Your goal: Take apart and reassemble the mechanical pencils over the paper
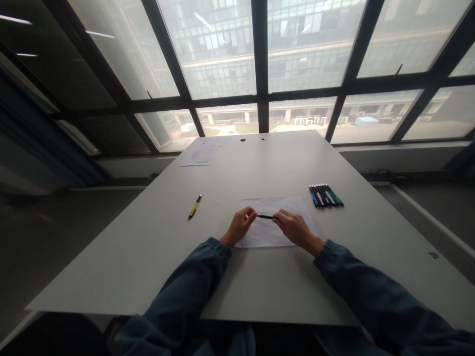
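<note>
A black pen (265, 216) is held level between my two hands, over a white sheet of paper (276, 238). My left hand (242, 223) pinches its left end with thumb and fingertips. On the other end, my right hand (294, 225) is closed, its fingers hiding that part of the pen. A yellow and black pen (195, 207) lies alone to the left of the paper. Right of the sheet, several pens (326, 196) lie side by side in a row, with black, blue, white and green parts.
The white table (111, 267) reaches toward a wall of windows (222, 54). Printed papers (200, 154) lie at its far left corner. Two small dark round items, one of them a black disc (243, 140), are at the far edge. A small dark mark (433, 255) is at the right.
</note>
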A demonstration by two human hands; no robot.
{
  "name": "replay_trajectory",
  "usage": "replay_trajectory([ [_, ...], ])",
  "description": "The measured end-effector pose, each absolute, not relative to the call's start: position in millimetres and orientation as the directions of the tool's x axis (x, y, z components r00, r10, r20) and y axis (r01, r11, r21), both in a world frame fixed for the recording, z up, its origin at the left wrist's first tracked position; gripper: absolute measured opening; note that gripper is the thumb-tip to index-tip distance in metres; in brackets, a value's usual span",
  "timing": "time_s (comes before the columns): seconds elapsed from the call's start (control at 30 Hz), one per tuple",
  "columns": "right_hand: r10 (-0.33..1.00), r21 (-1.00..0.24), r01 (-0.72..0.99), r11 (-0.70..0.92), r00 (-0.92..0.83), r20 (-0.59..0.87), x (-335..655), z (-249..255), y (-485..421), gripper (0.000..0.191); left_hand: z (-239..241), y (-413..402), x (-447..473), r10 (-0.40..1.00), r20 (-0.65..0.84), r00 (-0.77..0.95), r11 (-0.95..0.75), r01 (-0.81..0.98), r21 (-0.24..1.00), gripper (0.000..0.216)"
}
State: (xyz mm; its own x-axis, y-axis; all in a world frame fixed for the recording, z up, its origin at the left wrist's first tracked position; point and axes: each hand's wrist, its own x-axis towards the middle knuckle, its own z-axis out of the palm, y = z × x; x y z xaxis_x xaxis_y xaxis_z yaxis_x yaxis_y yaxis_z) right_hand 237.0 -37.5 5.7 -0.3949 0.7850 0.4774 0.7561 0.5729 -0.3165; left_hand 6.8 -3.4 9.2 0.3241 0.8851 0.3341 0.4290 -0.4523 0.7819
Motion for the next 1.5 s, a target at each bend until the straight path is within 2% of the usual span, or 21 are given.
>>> replay_trajectory([
  [0.07, 0.782, -0.316, 0.754, 0.576, -0.397, 0.480, 236.9, 6.0, -37.7, 0.024, 9.1, -2.7, 6.6, 0.890, 0.313, 0.332, -0.442, 0.454, 0.774, 0.048],
  [0.17, 0.780, -0.311, 0.752, 0.581, -0.405, 0.477, 237.0, 5.8, -37.6, 0.023, 8.6, -3.1, 7.2, 0.892, 0.288, 0.348, -0.430, 0.457, 0.779, 0.050],
  [0.63, 0.796, -0.312, 0.772, 0.554, -0.382, 0.469, 237.0, 6.1, -38.6, 0.025, 4.5, -4.2, 8.4, 0.860, 0.374, 0.347, -0.499, 0.418, 0.760, 0.020],
  [0.77, 0.793, -0.311, 0.770, 0.557, -0.382, 0.474, 236.8, 6.5, -38.3, 0.025, 3.5, -3.4, 8.0, 0.861, 0.348, 0.371, -0.486, 0.397, 0.778, 0.029],
  [0.97, 0.783, -0.305, 0.760, 0.575, -0.401, 0.476, 236.4, 7.2, -38.6, 0.025, 6.3, -3.0, 6.7, 0.870, 0.294, 0.396, -0.473, 0.500, 0.726, 0.044],
  [1.23, 0.788, -0.309, 0.764, 0.567, -0.394, 0.474, 237.5, 6.3, -38.6, 0.025, 6.9, -3.4, 7.2, 0.826, 0.403, 0.395, -0.556, 0.447, 0.701, 0.028],
  [1.5, 0.787, -0.301, 0.763, 0.573, -0.407, 0.464, 236.6, 8.3, -39.8, 0.024, 8.9, -3.8, 7.2, 0.830, 0.390, 0.400, -0.545, 0.430, 0.720, 0.032],
])
